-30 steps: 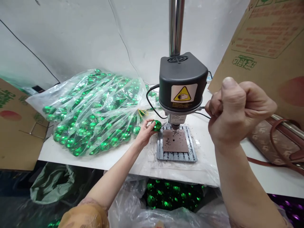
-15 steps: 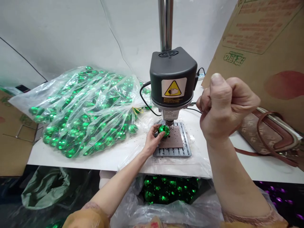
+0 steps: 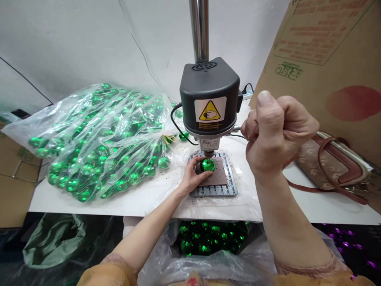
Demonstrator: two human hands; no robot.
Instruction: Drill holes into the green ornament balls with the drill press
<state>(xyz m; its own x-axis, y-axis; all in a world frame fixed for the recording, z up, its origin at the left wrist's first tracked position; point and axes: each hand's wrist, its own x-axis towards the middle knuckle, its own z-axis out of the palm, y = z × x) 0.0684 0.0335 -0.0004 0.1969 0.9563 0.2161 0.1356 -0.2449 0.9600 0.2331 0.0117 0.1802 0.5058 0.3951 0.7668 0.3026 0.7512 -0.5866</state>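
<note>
A shiny green faceted ball [image 3: 207, 164] sits under the chuck of a black drill press [image 3: 210, 85], over a brown board on the slotted metal base [image 3: 230, 174]. My left hand [image 3: 193, 174] holds this ball between thumb and fingers from the left side. My right hand [image 3: 276, 133] is raised to the right of the machine, its fingers wrapped round the press's lever [image 3: 236, 129]; most of the lever is hidden by the hand. Dark crumbs are scattered on and around the base.
On the left of the white table [image 3: 113, 204] lies a tied clear bag of green balls [image 3: 104, 139]. More green balls [image 3: 212, 236] fill an open bag below the front edge. A handbag [image 3: 333, 167] and a cardboard box [image 3: 315, 59] stand right.
The green ball has moved slightly right to beneath the chuck, with my left hand's thumb and fingers spread wider round it. The whole view has shifted a little; my right hand remains raised.
</note>
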